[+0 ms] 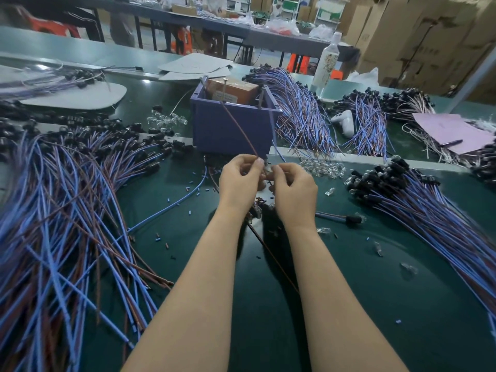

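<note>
Table mat (402,285): plain dark green. Plastic bin (230,130): violet-blue; box (234,88) inside it: orange-brown. Held leads: one brown wire (241,128), one blue wire (274,132). Wire bundles (67,210): mixed blue and brown, black end caps (381,181). Paper sheet (451,130): pale pink. Bottle (326,65): white, floral print. Loose bulbs (322,166): clear.

Body in view: two bare, slender forearms, unsleeved to the frame edge, ending in an ungloved left hand (239,178) and right hand (294,189); visible thumbnail short, plain.
</note>
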A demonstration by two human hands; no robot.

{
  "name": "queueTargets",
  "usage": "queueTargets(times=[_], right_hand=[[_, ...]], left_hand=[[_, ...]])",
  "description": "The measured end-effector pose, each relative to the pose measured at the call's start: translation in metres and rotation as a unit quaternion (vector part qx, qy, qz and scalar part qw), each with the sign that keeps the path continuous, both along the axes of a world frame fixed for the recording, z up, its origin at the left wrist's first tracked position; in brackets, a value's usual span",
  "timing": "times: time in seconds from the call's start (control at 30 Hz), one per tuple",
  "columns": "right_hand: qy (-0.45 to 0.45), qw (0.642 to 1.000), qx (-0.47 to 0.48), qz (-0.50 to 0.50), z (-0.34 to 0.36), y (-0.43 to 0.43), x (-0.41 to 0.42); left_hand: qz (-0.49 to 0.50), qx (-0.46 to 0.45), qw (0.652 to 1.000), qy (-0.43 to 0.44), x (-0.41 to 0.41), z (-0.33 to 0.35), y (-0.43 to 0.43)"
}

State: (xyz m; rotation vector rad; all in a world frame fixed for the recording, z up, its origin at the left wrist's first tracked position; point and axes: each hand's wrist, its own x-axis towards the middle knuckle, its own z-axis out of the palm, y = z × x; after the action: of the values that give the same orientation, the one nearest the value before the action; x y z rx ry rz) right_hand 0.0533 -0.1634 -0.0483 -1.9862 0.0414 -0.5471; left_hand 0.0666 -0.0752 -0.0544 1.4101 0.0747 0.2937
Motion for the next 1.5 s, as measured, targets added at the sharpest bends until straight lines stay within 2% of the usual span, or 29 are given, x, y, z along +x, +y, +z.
queueTargets(times=[0.07, 0.13, 0.33, 0.43, 1.1, 1.5], right_hand=[[0.014, 0.997, 0.069, -0.023, 0.0, -0.003, 0.001], [0.022, 0.995, 0.094, -0.036, -0.001, -0.005, 0.002], [0.046, 0.997, -0.052, 0.024, -0.006, 0.002, 0.001], [0.045, 0.994, -0.088, 0.048, -0.005, 0.003, 0.001], [0.05, 0.992, -0.097, 0.056, -0.006, 0.005, -0.004], [0.047, 0.992, -0.107, 0.057, -0.004, 0.005, -0.005]], left_hand=[[0.027, -0.03, 0.999, 0.012, 0.0, 0.001, 0.0], [0.057, -0.026, 0.998, 0.018, 0.002, 0.001, 0.0], [0.072, 0.068, 0.995, 0.007, 0.002, -0.002, 0.001], [0.073, 0.089, 0.993, 0.006, 0.002, -0.002, 0.002], [0.066, 0.159, 0.984, 0.039, -0.005, 0.003, 0.002], [0.072, 0.165, 0.983, 0.045, -0.007, 0.006, 0.002]])
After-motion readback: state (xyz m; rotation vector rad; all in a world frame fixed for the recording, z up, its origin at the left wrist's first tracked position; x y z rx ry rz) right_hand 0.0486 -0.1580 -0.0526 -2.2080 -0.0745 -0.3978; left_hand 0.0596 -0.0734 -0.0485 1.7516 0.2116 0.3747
